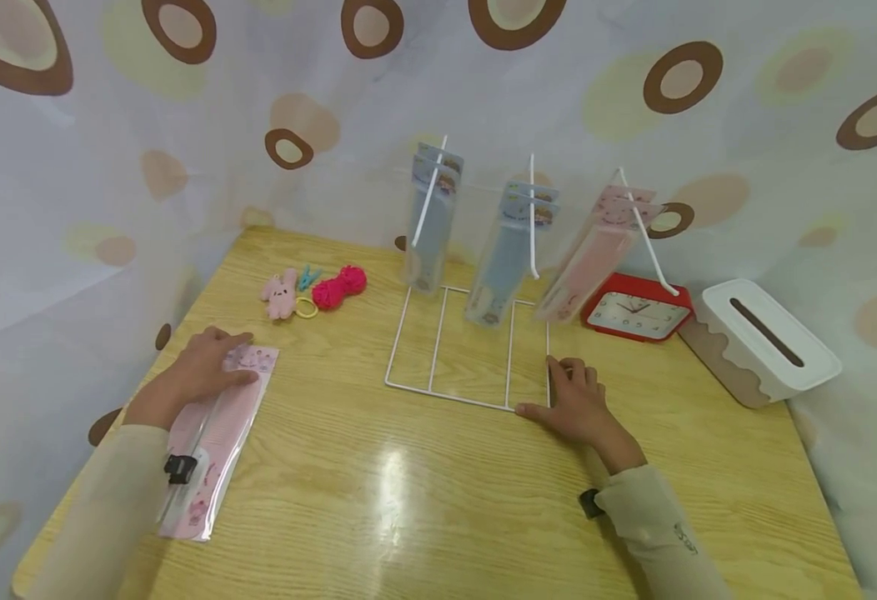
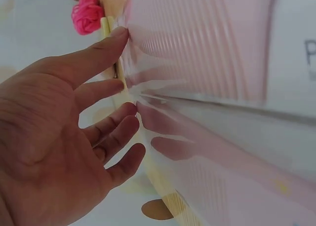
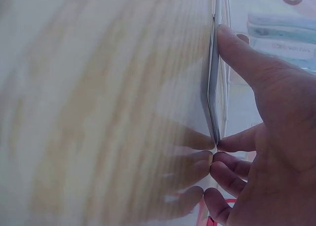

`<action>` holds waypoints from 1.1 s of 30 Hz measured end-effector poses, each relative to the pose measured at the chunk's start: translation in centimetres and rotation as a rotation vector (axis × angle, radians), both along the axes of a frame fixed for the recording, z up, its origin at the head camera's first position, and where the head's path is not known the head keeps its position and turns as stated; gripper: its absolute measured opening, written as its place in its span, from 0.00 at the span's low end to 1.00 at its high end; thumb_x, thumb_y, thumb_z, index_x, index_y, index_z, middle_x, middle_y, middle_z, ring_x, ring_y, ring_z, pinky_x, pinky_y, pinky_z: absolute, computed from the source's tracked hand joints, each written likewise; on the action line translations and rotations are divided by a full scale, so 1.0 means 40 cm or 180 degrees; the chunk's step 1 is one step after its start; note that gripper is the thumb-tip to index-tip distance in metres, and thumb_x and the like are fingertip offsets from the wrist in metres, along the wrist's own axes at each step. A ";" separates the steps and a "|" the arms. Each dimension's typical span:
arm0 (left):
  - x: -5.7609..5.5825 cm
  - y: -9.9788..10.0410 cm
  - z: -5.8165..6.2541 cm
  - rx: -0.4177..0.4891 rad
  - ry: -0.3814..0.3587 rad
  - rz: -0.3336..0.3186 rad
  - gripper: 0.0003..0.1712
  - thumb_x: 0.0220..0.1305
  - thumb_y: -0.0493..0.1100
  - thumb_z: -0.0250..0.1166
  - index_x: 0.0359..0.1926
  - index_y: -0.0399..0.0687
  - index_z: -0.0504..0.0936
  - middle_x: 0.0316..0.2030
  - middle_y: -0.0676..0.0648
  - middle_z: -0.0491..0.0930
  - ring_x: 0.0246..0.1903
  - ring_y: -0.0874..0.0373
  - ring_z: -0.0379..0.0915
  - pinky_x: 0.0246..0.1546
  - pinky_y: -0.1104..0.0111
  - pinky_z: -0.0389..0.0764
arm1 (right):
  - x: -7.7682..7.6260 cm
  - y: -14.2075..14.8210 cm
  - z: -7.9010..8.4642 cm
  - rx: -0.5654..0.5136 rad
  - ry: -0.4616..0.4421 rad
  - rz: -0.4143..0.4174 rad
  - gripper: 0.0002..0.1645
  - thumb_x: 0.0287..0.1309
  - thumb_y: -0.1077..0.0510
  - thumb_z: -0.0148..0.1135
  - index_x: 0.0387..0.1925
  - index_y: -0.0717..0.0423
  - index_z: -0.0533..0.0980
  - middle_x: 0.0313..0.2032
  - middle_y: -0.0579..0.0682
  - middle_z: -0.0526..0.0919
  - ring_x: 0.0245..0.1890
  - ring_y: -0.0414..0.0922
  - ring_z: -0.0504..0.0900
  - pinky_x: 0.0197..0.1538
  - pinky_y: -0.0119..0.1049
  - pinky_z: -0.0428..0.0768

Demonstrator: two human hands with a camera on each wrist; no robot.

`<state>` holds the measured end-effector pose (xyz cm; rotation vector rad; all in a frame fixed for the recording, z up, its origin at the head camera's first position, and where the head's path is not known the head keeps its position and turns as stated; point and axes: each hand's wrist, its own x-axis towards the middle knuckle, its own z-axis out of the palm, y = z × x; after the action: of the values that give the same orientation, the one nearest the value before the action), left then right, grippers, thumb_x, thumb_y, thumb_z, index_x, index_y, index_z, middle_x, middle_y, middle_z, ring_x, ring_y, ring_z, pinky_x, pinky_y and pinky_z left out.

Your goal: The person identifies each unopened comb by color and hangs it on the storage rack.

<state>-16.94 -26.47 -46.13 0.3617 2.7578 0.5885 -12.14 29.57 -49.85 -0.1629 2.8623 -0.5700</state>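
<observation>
My left hand (image 1: 197,367) rests its fingertips on the top end of flat pink packets (image 1: 217,454) in clear plastic, which lie on the table at the left. In the left wrist view its fingers are spread and slightly bent against the shiny plastic; ribbed pink content shows through. With thumb and fingertips my right hand (image 1: 577,404) holds the front right corner of the white wire display rack (image 1: 468,400). Blue packets (image 1: 429,221), more blue packets (image 1: 512,250) and pink packets (image 1: 592,250) hang from the rack's three arms.
A red clock (image 1: 637,308) and a white-topped tissue box (image 1: 764,342) stand right of the rack. Left of it lie a pink plush charm (image 1: 281,294) with a yellow ring, a teal clip (image 1: 308,277) and a bright pink yarn bundle (image 1: 339,287). A patterned sheet hangs behind.
</observation>
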 end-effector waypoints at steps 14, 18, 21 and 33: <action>-0.041 0.000 0.003 0.0222 -0.0025 0.0074 0.33 0.57 0.48 0.75 0.53 0.31 0.72 0.51 0.26 0.65 0.50 0.31 0.62 0.48 0.41 0.69 | 0.004 0.000 0.011 -0.0007 0.0010 -0.0005 0.64 0.55 0.26 0.64 0.76 0.63 0.52 0.67 0.67 0.54 0.62 0.67 0.55 0.56 0.66 0.59; -0.042 0.005 0.007 0.0492 -0.0197 0.0108 0.27 0.60 0.42 0.72 0.53 0.33 0.71 0.44 0.33 0.72 0.43 0.41 0.68 0.45 0.50 0.71 | 0.002 0.002 0.008 0.0005 0.0006 0.0007 0.65 0.54 0.25 0.63 0.76 0.63 0.52 0.67 0.67 0.54 0.62 0.67 0.55 0.56 0.67 0.59; -0.042 0.019 0.018 0.0777 -0.0173 0.0019 0.23 0.63 0.37 0.68 0.55 0.34 0.72 0.45 0.33 0.75 0.45 0.40 0.72 0.47 0.48 0.74 | 0.003 0.005 0.007 0.0005 0.0010 0.0001 0.65 0.54 0.25 0.63 0.76 0.63 0.52 0.67 0.67 0.54 0.63 0.67 0.55 0.57 0.67 0.59; 0.016 0.170 0.154 0.1549 -0.0129 -0.0029 0.16 0.66 0.43 0.69 0.46 0.35 0.81 0.39 0.43 0.84 0.41 0.53 0.82 0.40 0.71 0.82 | 0.004 0.008 0.002 -0.0116 -0.0035 -0.0013 0.65 0.54 0.26 0.64 0.77 0.62 0.51 0.68 0.67 0.53 0.65 0.68 0.53 0.59 0.69 0.56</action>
<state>-16.29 -19.66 -39.98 0.4581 2.5447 1.2509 -11.99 29.90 -49.76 -0.1595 2.8433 -0.6222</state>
